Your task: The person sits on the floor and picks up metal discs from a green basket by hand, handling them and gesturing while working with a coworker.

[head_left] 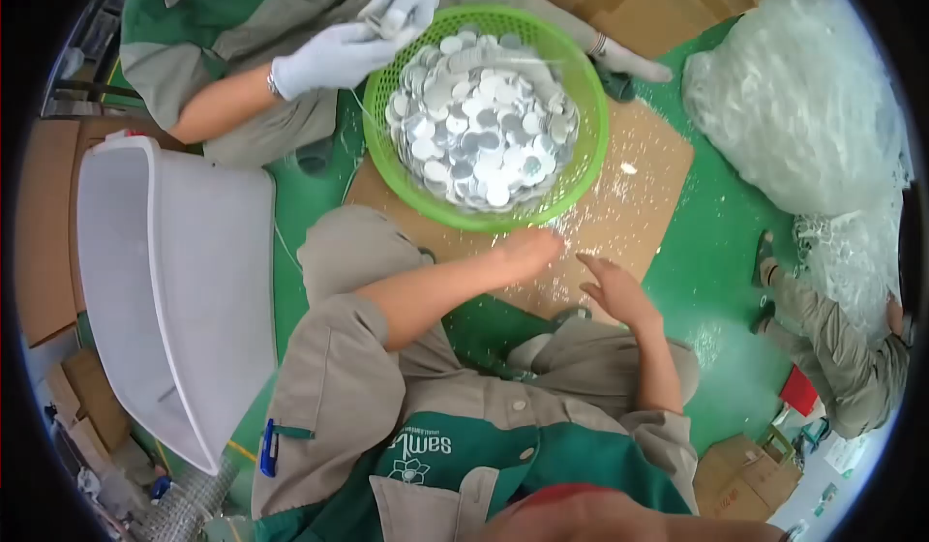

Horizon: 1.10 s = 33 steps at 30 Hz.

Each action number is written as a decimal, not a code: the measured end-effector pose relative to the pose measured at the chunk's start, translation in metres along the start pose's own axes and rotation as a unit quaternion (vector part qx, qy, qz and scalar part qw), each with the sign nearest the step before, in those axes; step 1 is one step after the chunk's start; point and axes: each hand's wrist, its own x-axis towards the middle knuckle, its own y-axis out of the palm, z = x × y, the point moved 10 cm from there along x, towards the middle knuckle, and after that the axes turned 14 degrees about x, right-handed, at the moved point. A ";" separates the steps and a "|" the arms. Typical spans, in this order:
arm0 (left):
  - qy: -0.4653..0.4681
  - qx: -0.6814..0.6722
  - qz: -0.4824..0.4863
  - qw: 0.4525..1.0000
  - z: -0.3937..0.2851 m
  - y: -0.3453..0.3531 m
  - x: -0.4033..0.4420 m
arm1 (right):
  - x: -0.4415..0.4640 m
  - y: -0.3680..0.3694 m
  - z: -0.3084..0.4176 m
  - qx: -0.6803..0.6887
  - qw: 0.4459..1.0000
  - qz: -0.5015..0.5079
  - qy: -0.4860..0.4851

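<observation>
My left hand (pixel 530 250) is just below the near rim of a green plastic basket (pixel 379 160); its fingers are blurred and foreshortened, so their closure is unclear. Beside it, over a cardboard sheet (pixel 639 169), my right hand (pixel 621 290) is open, with thumb and fingers apart and nothing visible in them. The basket holds a heap of small round silvery-white discs (pixel 474 126). Across from me, a co-worker's white-gloved hands (pixel 339 55) meet over the basket's left rim, around something small and pale.
To the left stands a large white plastic tub (pixel 218 252). A big translucent plastic bag (pixel 789 97) lies at the upper right, near another person's legs (pixel 823 339). White scraps litter the cardboard and green floor (pixel 716 290). Cardboard boxes (pixel 745 479) sit at the lower right.
</observation>
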 end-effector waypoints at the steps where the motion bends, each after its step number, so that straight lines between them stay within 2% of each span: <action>1: 0.009 0.006 0.002 1.000 -0.002 -0.001 0.001 | -0.004 0.000 -0.001 -0.014 1.000 0.005 0.024; 3: 0.022 0.009 0.016 1.000 -0.007 0.004 -0.008 | -0.006 -0.002 0.004 -0.012 1.000 0.003 0.028; 4: 0.013 0.008 0.053 0.998 -0.009 0.004 -0.010 | -0.005 -0.003 0.007 -0.010 0.999 0.004 0.030; 10: 0.058 0.035 0.022 0.997 -0.011 0.016 -0.011 | -0.007 0.002 0.009 0.006 1.000 -0.001 0.008; 16: 0.042 0.038 0.068 0.996 -0.009 0.018 -0.010 | -0.005 -0.007 0.004 0.002 1.000 -0.017 0.026; 19: 0.056 0.057 0.046 0.996 -0.011 0.016 -0.010 | -0.001 -0.005 0.003 0.005 1.000 -0.019 0.001; 23: 0.031 0.064 0.078 0.994 -0.007 0.018 -0.012 | -0.001 0.004 -0.002 0.023 1.000 0.000 0.012; 29: 0.053 0.060 0.092 0.993 -0.011 0.022 -0.012 | -0.005 0.000 0.000 0.012 1.000 -0.009 0.011; 33: 0.047 0.091 0.060 0.993 -0.004 0.030 -0.004 | -0.006 -0.004 0.002 -0.015 1.000 -0.019 0.014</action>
